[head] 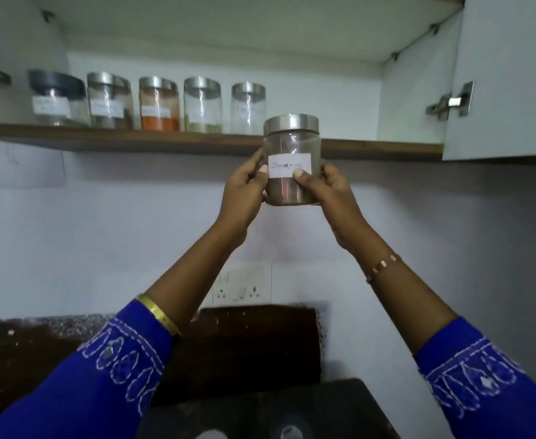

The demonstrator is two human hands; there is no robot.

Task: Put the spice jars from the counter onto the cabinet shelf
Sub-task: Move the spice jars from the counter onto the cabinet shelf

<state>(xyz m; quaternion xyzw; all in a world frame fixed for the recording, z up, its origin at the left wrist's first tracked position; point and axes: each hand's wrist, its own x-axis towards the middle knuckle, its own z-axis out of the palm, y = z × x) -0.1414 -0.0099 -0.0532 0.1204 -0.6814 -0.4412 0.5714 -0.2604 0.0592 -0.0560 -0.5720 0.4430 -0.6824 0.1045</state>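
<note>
A clear glass spice jar [292, 144] with a steel lid, a white handwritten label and brown powder is held up in front of the shelf edge. My left hand [244, 188] grips its left side and my right hand [326, 188] grips its right side, thumbs on the label. The wooden cabinet shelf [165, 141] carries several labelled jars in a row: a dark-lidded one [58, 98] at the left, an orange-filled one [158, 104] in the middle, and a pale one [248, 107] at the right end. The held jar is level with the shelf, just right of that row.
The open cabinet door [507, 77] with a metal hinge [450, 101] hangs at the right. Bare shelf runs from the held jar to the cabinet's right wall. Below are a wall socket plate [244, 286], the dark counter [22, 359] and a dark stovetop [260, 410].
</note>
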